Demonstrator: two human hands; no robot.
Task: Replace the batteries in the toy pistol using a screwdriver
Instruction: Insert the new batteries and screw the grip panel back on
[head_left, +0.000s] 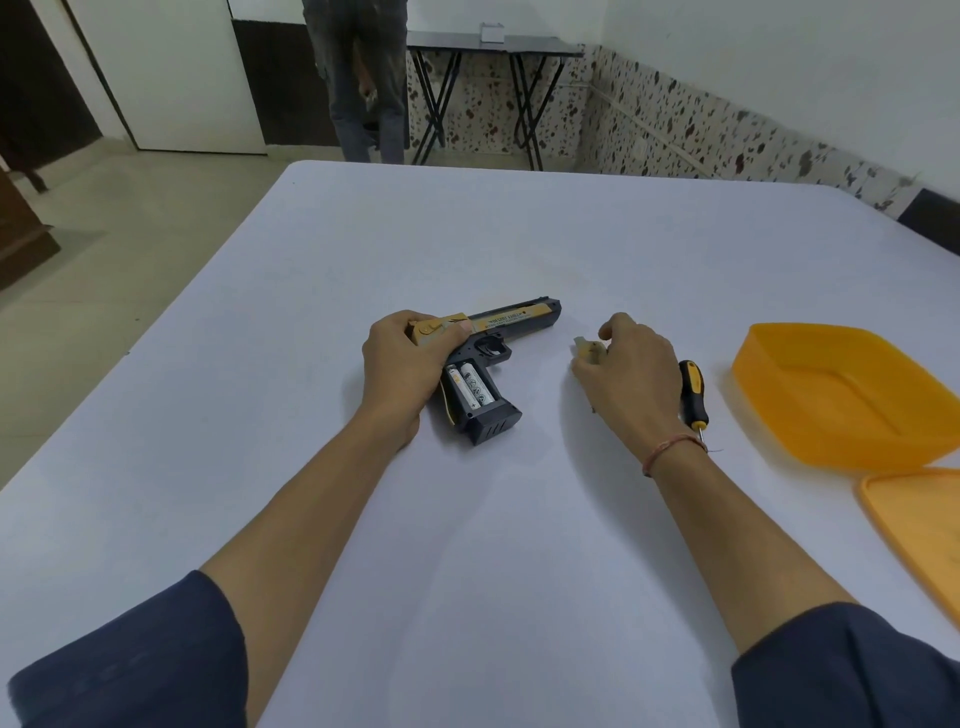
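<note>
toy pistol (519, 317) gripped at its rear by left hand (400, 364); curled right hand (628, 369) pinches tan cover (587, 347)

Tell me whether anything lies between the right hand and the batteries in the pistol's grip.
Nothing visible does: only bare table lies between the right hand and the uncovered batteries in the toy pistol. That hand pinches a small tan piece.

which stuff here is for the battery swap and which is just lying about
Job: black and gold plastic toy pistol in the left hand; two white cylindrical batteries in its grip; small tan piece pinched by the right hand; yellow and black screwdriver.
Lying about: orange plastic tub; flat orange lid.
</note>
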